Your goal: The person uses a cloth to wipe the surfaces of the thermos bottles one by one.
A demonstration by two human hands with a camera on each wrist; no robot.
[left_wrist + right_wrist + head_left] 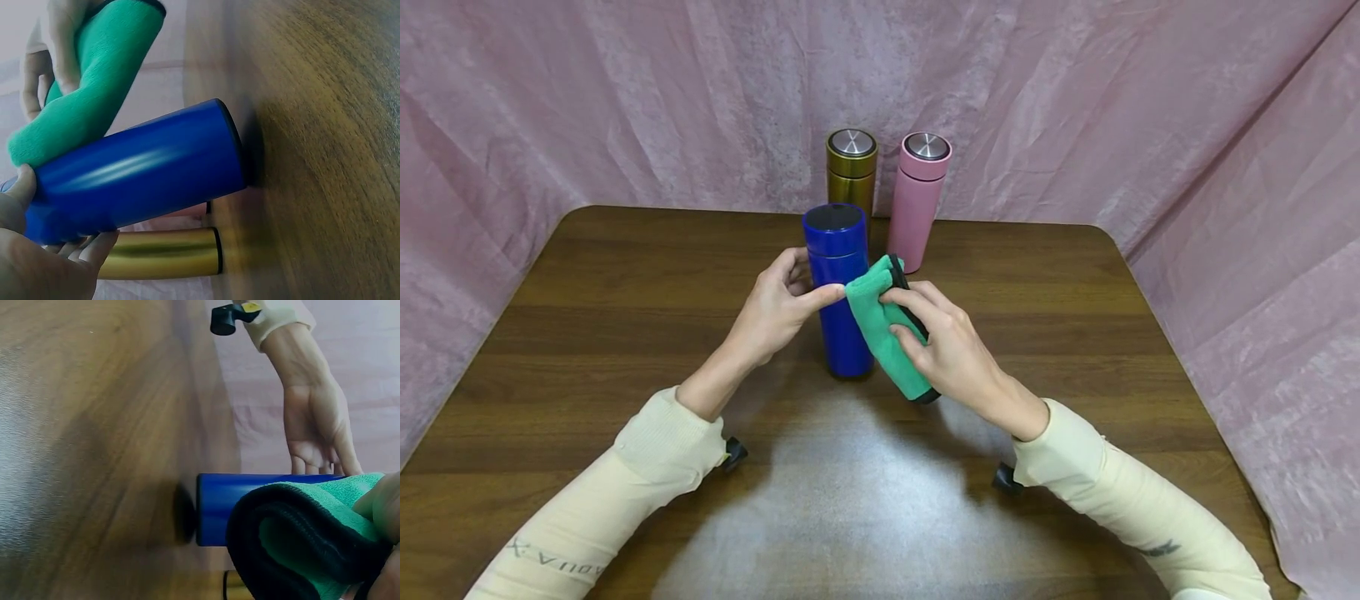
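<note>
A blue thermos bottle [847, 333] with a dark top is nearly upright over the table, its base at or just above the wood; I cannot tell if it touches. My left hand [775, 308] grips it by the upper body, thumb in front and fingers behind. In my right hand [951, 342] is a folded green cloth [880, 325] with black edging, pinched between thumb and fingers. The cloth's upper end meets the bottle's side near my left thumb, seen also in the left wrist view, where the cloth [100, 94] hangs along the blue bottle [150, 169].
Behind the blue bottle stands a gold thermos bottle [852, 179], partly hidden by it. To its right is a pink thermos bottle [916, 212]. Both stand on the brown wooden table [625, 333], near its far edge. Pink drapes [700, 100] hang behind and at the sides.
</note>
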